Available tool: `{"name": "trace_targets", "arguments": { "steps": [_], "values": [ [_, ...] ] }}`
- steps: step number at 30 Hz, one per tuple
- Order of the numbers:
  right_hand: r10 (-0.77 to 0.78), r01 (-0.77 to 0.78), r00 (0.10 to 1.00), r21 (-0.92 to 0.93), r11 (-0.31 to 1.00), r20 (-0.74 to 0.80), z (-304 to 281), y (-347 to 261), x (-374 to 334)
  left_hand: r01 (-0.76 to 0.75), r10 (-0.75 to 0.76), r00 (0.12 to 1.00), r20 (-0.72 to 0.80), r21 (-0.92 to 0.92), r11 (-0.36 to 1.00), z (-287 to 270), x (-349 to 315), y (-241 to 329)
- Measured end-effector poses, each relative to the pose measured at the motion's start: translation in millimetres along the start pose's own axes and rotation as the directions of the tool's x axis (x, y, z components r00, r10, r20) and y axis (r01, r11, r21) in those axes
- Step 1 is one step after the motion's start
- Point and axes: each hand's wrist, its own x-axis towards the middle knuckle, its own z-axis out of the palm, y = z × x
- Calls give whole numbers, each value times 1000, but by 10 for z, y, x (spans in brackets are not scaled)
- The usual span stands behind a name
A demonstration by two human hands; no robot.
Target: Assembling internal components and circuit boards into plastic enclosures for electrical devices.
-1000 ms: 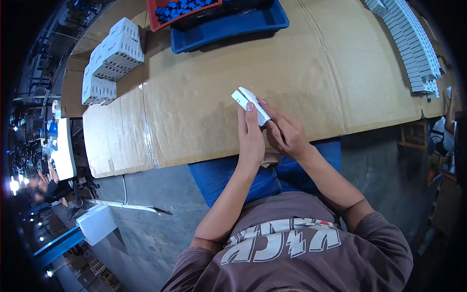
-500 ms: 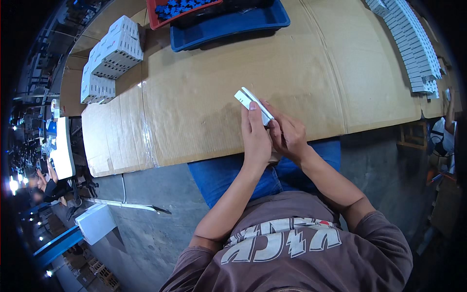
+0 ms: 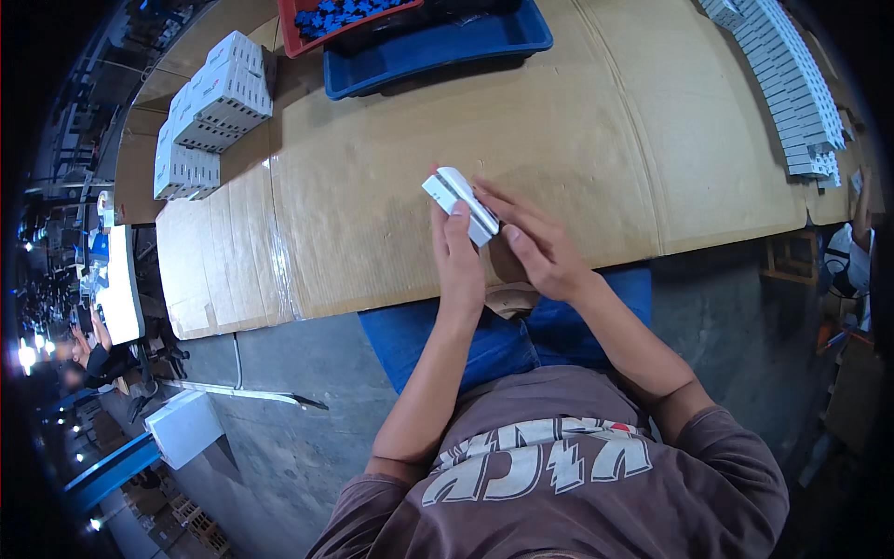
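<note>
A small flat white box (image 3: 463, 207) is tilted above the cardboard-covered table. My left hand (image 3: 460, 275) grips it from the left, thumb on its near face and fingers behind. Along the box's upper right side a white flap or panel stands out, with a dark gap beside it; what lies inside is too small to make out. My right hand (image 3: 551, 259) is just right of the box, fingers stretched toward it and thumb apart, with nothing visible between them. Whether its fingertips touch the box cannot be seen clearly.
Stacked white boxes (image 3: 223, 98) stand at the far left of the cardboard-covered table (image 3: 372, 186). At the far edge are a blue tray (image 3: 438, 56) and a red bin (image 3: 296, 37) of blue pieces. A long row of white boxes (image 3: 782, 88) lines the far right.
My left hand has moved a little left with the box, turning its flap side more into view. My right hand has loosened from the box, and its fingers have spread.
</note>
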Motion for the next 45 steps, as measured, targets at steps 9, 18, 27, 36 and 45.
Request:
{"name": "trace_targets", "arguments": {
  "steps": [9,18,27,36,45],
  "values": [
    [640,-602,760,497,625,116,-111,-312,150,-453,296,876,382,437,777,-81,30,155],
    [374,-323,927,468,822,-18,-62,-199,81,-117,111,968,223,12,993,89,-71,180],
    [146,-136,979,81,987,-142,223,-394,-9,-158,159,987,8,132,978,222,-201,236],
    [-70,58,988,-88,994,-136,323,-284,-79,-147,159,983,-92,125,981,343,-279,308],
    [-151,133,976,-122,984,-155,327,-250,-99,-179,184,982,-46,102,979,342,-324,334]
  ]
}}
